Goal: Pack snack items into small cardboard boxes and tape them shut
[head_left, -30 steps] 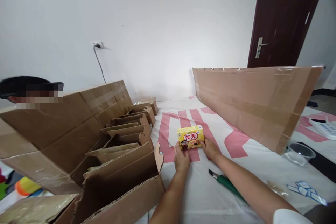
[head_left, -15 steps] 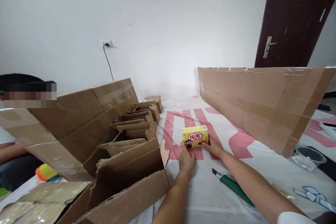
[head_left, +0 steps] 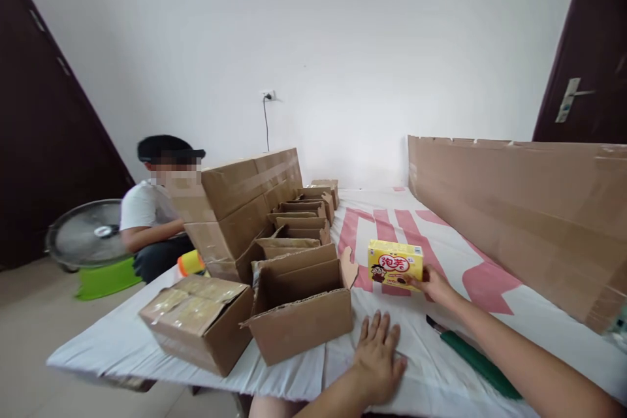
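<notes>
A yellow snack box (head_left: 394,264) with red lettering and a cartoon figure stands upright over the cloth-covered table (head_left: 362,304). My right hand (head_left: 435,285) grips its right lower edge, thumb on the front. Flat on the cloth near the front edge lies my left hand (head_left: 379,356), fingers spread and holding nothing. Just left of it is an open cardboard box (head_left: 304,330), its inside facing up and no contents visible. A green utility knife (head_left: 477,360) with its blade showing lies below my right forearm.
Several open cardboard boxes (head_left: 298,232) run back in a row towards the wall. Behind them stands a stacked carton wall (head_left: 245,192). A taped box (head_left: 196,320) sits at the left corner. A tall cardboard panel (head_left: 509,209) bounds the right. A person (head_left: 151,215) crouches beyond the table's left.
My left hand has let go of the snack box and now rests flat on the cloth, nearer me. My right hand alone holds the box. The view has swung left.
</notes>
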### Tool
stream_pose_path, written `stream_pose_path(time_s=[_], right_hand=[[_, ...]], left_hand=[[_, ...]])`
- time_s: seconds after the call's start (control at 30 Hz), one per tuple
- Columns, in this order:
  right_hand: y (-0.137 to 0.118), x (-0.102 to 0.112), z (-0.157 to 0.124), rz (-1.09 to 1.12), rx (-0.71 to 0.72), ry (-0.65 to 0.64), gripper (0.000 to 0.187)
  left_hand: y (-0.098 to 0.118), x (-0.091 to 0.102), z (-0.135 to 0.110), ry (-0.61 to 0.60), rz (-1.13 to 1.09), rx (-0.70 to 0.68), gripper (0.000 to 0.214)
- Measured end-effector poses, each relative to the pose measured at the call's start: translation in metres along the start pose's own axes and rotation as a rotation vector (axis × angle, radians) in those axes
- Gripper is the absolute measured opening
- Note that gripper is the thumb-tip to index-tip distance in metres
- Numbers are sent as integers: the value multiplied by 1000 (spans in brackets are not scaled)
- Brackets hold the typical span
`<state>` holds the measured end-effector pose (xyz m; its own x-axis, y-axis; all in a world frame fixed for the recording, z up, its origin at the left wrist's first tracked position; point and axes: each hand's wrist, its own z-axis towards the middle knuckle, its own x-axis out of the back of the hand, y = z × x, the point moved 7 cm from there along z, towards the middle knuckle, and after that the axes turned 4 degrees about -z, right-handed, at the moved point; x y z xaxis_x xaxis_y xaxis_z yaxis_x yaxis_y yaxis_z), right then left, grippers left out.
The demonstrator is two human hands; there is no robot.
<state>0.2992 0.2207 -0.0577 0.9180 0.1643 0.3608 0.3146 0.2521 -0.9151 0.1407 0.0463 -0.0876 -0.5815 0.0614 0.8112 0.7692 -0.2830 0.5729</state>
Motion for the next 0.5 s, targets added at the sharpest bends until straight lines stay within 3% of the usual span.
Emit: stream_pose_path(time_s=[0.13, 0.3, 0.5], right_hand=[[-14, 1, -57, 126, 3, -89, 62], [-5, -4, -128, 270, -88, -104, 52], [31, -34, -153, 330, -127, -66, 50]], left_hand=[[1, 1, -34, -96, 3, -71, 64], [-2, 13, -39, -29, -110, -58, 66], [3, 39, -39, 137, -340, -61, 65]])
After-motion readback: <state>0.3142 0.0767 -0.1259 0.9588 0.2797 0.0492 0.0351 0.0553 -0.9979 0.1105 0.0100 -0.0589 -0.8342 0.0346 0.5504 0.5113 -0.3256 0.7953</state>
